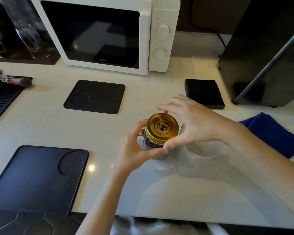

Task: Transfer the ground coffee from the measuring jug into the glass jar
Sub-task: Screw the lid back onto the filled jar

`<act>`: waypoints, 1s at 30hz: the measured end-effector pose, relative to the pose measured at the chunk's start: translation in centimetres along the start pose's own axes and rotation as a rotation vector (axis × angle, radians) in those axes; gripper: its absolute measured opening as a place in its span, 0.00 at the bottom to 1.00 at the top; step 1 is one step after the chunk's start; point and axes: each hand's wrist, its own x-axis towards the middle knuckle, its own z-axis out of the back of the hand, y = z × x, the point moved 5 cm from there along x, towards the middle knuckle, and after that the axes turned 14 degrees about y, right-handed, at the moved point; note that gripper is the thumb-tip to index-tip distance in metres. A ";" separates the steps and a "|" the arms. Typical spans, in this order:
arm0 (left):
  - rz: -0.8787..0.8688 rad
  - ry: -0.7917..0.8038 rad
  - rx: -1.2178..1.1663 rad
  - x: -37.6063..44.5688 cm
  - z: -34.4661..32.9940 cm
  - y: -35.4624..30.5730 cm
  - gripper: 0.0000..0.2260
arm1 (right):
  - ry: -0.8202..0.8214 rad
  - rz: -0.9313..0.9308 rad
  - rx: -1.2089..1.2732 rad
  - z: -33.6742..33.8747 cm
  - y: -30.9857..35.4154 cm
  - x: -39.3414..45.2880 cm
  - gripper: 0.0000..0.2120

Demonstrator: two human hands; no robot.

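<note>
My left hand (136, 146) wraps the glass jar (151, 143) from the left side, fingers clamped on the glass below the lid. My right hand (192, 122) grips the gold lid (162, 128), thumb at the near edge, fingertips at the far edge; the lid sits on the jar. The jar stands on the white counter (109, 133), with dark contents visible through the glass. The measuring jug (205, 148) stands just right of the jar, under my right wrist, looking clear. A blue cloth (275, 133) lies further right.
</note>
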 end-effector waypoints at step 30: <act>0.066 -0.036 0.024 6.4 2.3 0.6 0.25 | -0.285 -0.074 0.210 2.1 -3.2 4.3 0.31</act>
